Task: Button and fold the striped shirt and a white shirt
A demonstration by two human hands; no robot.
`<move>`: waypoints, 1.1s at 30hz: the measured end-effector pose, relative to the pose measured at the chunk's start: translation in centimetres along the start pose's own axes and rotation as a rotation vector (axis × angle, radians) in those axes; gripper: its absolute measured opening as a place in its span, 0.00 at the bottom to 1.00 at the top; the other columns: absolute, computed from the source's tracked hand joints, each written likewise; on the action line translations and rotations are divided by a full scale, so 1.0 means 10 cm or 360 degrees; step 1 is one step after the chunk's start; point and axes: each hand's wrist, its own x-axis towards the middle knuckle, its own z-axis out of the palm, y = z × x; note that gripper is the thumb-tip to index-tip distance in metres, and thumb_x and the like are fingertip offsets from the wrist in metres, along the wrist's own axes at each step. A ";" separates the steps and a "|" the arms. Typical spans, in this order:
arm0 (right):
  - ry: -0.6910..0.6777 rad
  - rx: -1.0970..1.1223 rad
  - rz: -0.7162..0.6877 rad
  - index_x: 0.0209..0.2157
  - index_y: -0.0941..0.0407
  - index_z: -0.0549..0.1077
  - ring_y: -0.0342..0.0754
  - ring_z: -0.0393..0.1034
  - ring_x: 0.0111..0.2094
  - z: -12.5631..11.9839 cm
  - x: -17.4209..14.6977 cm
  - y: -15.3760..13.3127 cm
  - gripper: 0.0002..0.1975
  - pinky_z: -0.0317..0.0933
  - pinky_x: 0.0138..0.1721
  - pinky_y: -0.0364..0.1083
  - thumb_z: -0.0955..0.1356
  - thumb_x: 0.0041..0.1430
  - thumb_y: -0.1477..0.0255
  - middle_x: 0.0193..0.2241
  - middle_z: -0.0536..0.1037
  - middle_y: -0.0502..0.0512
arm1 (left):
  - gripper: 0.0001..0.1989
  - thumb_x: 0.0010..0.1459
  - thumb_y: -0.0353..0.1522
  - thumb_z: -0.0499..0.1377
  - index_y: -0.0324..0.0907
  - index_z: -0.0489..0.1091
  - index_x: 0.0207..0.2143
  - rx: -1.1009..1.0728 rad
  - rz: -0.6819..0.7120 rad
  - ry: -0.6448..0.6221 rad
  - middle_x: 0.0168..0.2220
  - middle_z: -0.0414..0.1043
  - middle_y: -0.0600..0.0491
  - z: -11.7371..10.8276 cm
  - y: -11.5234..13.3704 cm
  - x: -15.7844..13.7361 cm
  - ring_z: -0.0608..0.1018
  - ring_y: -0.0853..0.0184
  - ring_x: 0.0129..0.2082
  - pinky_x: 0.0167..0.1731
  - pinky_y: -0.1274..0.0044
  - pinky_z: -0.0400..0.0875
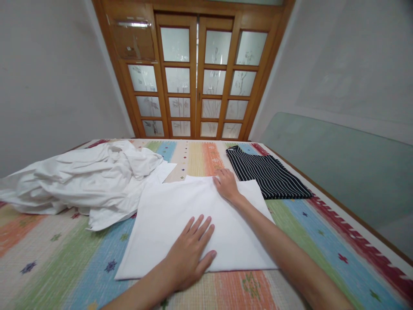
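Note:
A white garment (pixel 167 202), folded into a flat, roughly square shape, lies in front of me. My left hand (pixel 192 247) rests on its near part, palm down with the fingers spread. Farther away, my right hand (pixel 226 183) touches the cloth near its far edge, fingers loosely bent and somewhat apart. Neither hand grips anything that I can see. To the left is a crumpled heap of white cloth (pixel 93 172). Beyond the right hand lies a folded black garment with white stripes (pixel 266 172).
Everything lies on a table covered with a striped, multicoloured cloth (pixel 80 254). A pale green panel (pixel 335 159) runs along the right side. Wooden doors with frosted glass panes (pixel 196 77) stand at the far end, between white walls.

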 end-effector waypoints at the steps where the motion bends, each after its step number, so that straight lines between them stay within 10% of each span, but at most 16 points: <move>1: -0.0011 0.0024 -0.0076 0.54 0.61 0.69 0.59 0.55 0.60 0.00 -0.01 -0.05 0.21 0.45 0.61 0.58 0.57 0.65 0.69 0.57 0.68 0.66 | 0.28 0.68 0.42 0.47 0.42 0.50 0.67 0.0005 -0.0001 -0.0004 0.68 0.50 0.46 0.00 0.00 0.00 0.51 0.57 0.68 0.64 0.60 0.53; 8: -0.0388 0.0144 -0.0518 0.64 0.66 0.57 0.58 0.39 0.69 0.16 -0.18 -0.57 0.34 0.37 0.66 0.56 0.54 0.67 0.55 0.67 0.52 0.66 | 0.28 0.68 0.42 0.45 0.41 0.50 0.67 0.0038 -0.0012 -0.0065 0.68 0.50 0.46 0.01 0.00 0.00 0.51 0.56 0.68 0.64 0.59 0.52; 14: -0.0561 0.0116 -0.0251 0.66 0.68 0.51 0.61 0.35 0.69 0.32 -0.08 -0.63 0.42 0.35 0.66 0.58 0.51 0.65 0.48 0.68 0.47 0.68 | 0.30 0.68 0.43 0.46 0.43 0.46 0.68 -0.0020 -0.0014 -0.0057 0.69 0.47 0.45 0.00 0.00 -0.01 0.49 0.56 0.69 0.64 0.58 0.50; 19: -0.0563 0.0135 -0.0363 0.65 0.65 0.56 0.61 0.45 0.67 0.30 0.10 -0.47 0.43 0.37 0.66 0.55 0.58 0.61 0.47 0.66 0.54 0.68 | 0.36 0.64 0.47 0.51 0.46 0.43 0.68 -0.0112 0.0170 -0.0125 0.70 0.43 0.47 -0.09 0.01 -0.02 0.45 0.54 0.69 0.64 0.54 0.49; 24: -0.0568 0.0448 -0.0522 0.63 0.58 0.60 0.59 0.57 0.62 0.12 0.18 -0.26 0.44 0.50 0.62 0.57 0.70 0.51 0.49 0.62 0.64 0.65 | 0.26 0.64 0.39 0.54 0.44 0.58 0.62 -0.0160 0.0365 -0.0098 0.65 0.59 0.47 -0.14 0.06 -0.02 0.56 0.56 0.67 0.63 0.59 0.55; 33: -0.0714 0.0482 -0.0420 0.62 0.59 0.61 0.58 0.68 0.52 -0.03 0.47 -0.07 0.53 0.60 0.54 0.54 0.78 0.36 0.56 0.52 0.72 0.66 | 0.09 0.65 0.28 0.51 0.41 0.69 0.43 -0.0042 0.0620 0.0219 0.40 0.75 0.48 -0.01 0.20 0.01 0.75 0.66 0.42 0.48 0.70 0.68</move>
